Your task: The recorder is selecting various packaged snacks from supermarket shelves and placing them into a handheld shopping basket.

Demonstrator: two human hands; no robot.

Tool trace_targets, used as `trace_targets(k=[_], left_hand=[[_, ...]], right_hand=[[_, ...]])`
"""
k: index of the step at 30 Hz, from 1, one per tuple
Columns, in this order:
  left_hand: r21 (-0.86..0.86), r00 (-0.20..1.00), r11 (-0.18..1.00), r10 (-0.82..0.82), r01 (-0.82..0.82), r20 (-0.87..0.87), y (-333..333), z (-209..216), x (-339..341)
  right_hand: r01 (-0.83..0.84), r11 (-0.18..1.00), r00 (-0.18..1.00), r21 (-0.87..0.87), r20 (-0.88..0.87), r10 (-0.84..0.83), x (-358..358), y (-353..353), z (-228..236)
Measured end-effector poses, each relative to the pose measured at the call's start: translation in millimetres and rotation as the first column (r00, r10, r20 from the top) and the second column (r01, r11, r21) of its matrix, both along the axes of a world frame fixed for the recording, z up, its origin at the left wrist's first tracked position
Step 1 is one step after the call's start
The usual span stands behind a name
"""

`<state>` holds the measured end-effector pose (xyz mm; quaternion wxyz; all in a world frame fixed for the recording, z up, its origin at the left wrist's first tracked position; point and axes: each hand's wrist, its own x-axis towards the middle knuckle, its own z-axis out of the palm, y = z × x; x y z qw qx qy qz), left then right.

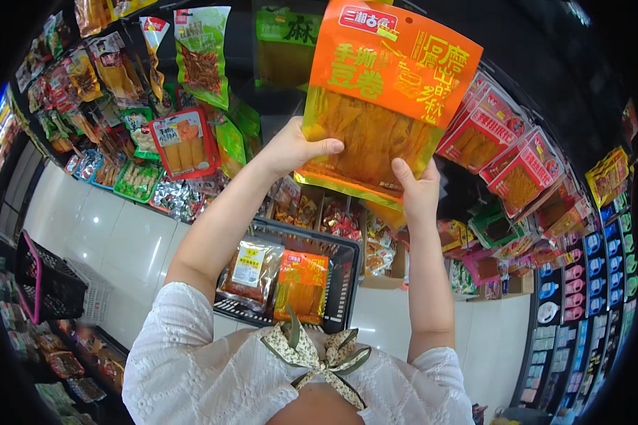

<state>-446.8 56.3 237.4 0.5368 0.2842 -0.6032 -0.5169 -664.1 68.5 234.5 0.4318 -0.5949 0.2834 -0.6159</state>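
Both my hands hold up an orange snack pouch with a clear window showing brownish-orange rolled tofu-like food. My left hand grips its lower left edge, thumb on the front. At the lower right edge, my right hand closes on it the same way; the fingers of both hands are hidden behind the pouch. Below my forearms stands a black shopping basket. In it lie a similar orange pouch and a clear vacuum pack with a pale label.
Hanging snack packs fill the rack at the left, with a red-framed pack lower down. Red and clear pouches hang at the right. A black basket with a pink handle stands on the tiled floor. Bottle shelves line the far right.
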Motion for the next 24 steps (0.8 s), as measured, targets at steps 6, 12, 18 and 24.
trace_targets(k=[6, 12, 18, 24], left_hand=[[0.113, 0.998, 0.994, -0.014, 0.008, 0.058, 27, -49, -5], [0.133, 0.999, 0.991, -0.020, 0.015, 0.041, 48, -70, -6], [0.158, 0.999, 0.987, -0.030, 0.022, 0.045, 62, -73, -3], [0.252, 0.999, 0.968, -0.021, 0.010, 0.041, 83, -104, -4]], right_hand=[[0.048, 0.993, 0.998, 0.109, 0.042, -0.052, 0, 35, -54], [0.065, 0.982, 0.996, 0.180, 0.045, -0.075, 0, 61, -76], [0.070, 0.981, 0.997, 0.178, 0.024, -0.075, 2, 78, -80], [0.075, 0.959, 0.997, 0.272, -0.006, -0.076, 4, 98, -101]])
